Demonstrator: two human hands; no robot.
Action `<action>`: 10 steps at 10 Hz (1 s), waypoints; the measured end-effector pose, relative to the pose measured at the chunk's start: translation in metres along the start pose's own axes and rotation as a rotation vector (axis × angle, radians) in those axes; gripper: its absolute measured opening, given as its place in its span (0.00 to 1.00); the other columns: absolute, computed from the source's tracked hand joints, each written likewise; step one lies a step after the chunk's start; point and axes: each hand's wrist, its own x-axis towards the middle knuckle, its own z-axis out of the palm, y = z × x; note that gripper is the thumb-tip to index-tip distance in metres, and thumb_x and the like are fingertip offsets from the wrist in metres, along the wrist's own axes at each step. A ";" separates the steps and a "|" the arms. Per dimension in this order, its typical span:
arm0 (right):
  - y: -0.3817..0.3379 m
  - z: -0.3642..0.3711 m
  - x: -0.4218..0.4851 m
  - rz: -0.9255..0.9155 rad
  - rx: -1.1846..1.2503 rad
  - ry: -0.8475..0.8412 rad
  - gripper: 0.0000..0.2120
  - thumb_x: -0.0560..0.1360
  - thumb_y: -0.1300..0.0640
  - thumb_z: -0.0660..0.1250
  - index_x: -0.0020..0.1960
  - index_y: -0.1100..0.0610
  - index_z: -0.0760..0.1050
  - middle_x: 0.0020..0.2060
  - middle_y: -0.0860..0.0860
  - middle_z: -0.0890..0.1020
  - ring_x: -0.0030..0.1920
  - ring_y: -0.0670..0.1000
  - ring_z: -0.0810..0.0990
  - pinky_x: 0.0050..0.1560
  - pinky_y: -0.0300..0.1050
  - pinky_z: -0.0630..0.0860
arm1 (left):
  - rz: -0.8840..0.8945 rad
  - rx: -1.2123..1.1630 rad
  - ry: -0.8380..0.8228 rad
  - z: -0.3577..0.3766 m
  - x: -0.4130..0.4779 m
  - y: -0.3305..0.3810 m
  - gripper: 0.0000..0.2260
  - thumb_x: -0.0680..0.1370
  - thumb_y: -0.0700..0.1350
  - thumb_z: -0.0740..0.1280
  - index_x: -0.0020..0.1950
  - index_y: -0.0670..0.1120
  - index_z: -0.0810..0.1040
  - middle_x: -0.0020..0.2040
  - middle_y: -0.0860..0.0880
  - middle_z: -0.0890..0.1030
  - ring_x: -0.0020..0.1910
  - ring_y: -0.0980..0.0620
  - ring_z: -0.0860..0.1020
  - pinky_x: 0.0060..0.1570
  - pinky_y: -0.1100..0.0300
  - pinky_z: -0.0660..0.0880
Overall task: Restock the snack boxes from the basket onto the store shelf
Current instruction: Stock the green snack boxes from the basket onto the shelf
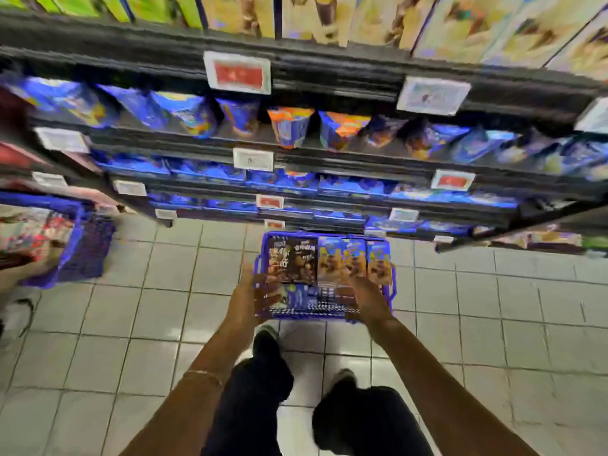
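Head view: the blue basket stands on the tiled floor, its far rim close under the front edge of the store shelf's lowest boards. Bare tiles spread to the basket's left and right, and along its near edge as far as the person's shoes. A second blue basket sits well apart at the left edge of the floor, against the end of the shelf.

Inside the basket, along the far edge, snack boxes lie in a row: dark brown boxes on the left and blue-and-orange boxes on the right, touching one another. Nearer the front edge the mesh bottom shows beside some smaller packets.

The left hand is at the basket's left rim. The right hand is over the near right corner, its fingers reaching toward the lower edge of the blue-and-orange boxes. Motion blur smears both hands, so I cannot tell whether either set of fingers is curled round anything.

The shelf boards carry blue packets and price tags — their print is unreadable. The second basket's contents are a blur of red and white.
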 end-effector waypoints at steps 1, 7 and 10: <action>0.068 0.009 0.082 0.106 -0.095 -0.034 0.09 0.81 0.46 0.66 0.50 0.52 0.75 0.47 0.58 0.77 0.46 0.55 0.76 0.47 0.49 0.71 | -0.088 -0.017 -0.020 -0.001 0.073 -0.053 0.28 0.84 0.68 0.48 0.55 0.48 0.78 0.50 0.47 0.83 0.45 0.50 0.81 0.38 0.58 0.80; 0.292 0.077 0.391 -0.023 -0.201 -0.083 0.11 0.79 0.51 0.70 0.53 0.59 0.80 0.46 0.60 0.83 0.45 0.57 0.80 0.46 0.50 0.73 | -0.083 -0.311 0.057 0.003 0.378 -0.244 0.39 0.77 0.78 0.42 0.53 0.48 0.78 0.56 0.44 0.80 0.54 0.45 0.78 0.45 0.55 0.70; 0.292 0.080 0.383 -0.074 -0.270 -0.134 0.10 0.74 0.63 0.76 0.38 0.54 0.77 0.41 0.54 0.83 0.41 0.52 0.80 0.47 0.51 0.80 | -0.042 -0.156 0.086 0.008 0.358 -0.228 0.39 0.78 0.77 0.44 0.56 0.46 0.79 0.58 0.44 0.84 0.57 0.46 0.82 0.40 0.55 0.72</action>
